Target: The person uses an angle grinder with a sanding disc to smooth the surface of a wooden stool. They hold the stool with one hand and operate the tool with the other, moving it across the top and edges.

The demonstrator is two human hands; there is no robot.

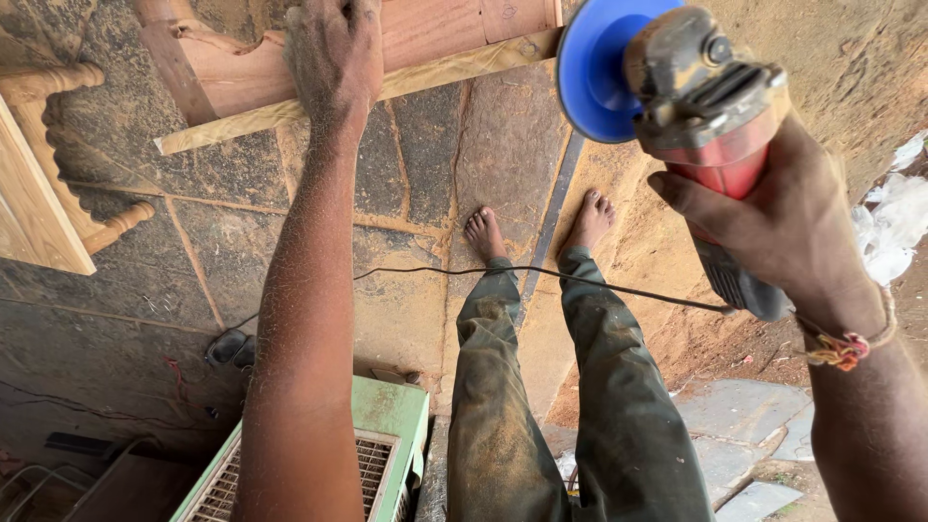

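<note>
Stone-slab floor [425, 164], dark and dusted with sawdust, fills most of the view; seams run between the slabs. The person stands on it barefoot, bare feet [486, 232] close together, dusty green trousers [541, 406] below the camera.

Reddish wooden workpiece [425, 34] lies at the top edge, with a pale wooden strip [290, 111] running along its lower side. Left of it, a pale wooden frame with turned spindles [48, 184] sits at the picture's edge.

Green metal box with a grille [387, 445] stands at the bottom, just left of the legs.

Left hand [333, 53], arm coated in fine sawdust, rests palm down on the workpiece, fingers spread flat over the wood; not closed around anything.

Right hand [783, 227] is wrapped tight around the body of a red angle grinder [720, 145], lifted clear of the workpiece and well to its right. A blue disc [592, 68] sits at the tool's head, facing left. Whether it spins cannot be told. A thread band [846, 348] circles the right wrist.

Thin black power cord [541, 273] runs from the grinder's rear leftward across the legs. White crumpled scraps [894, 227] lie at the right edge.
</note>
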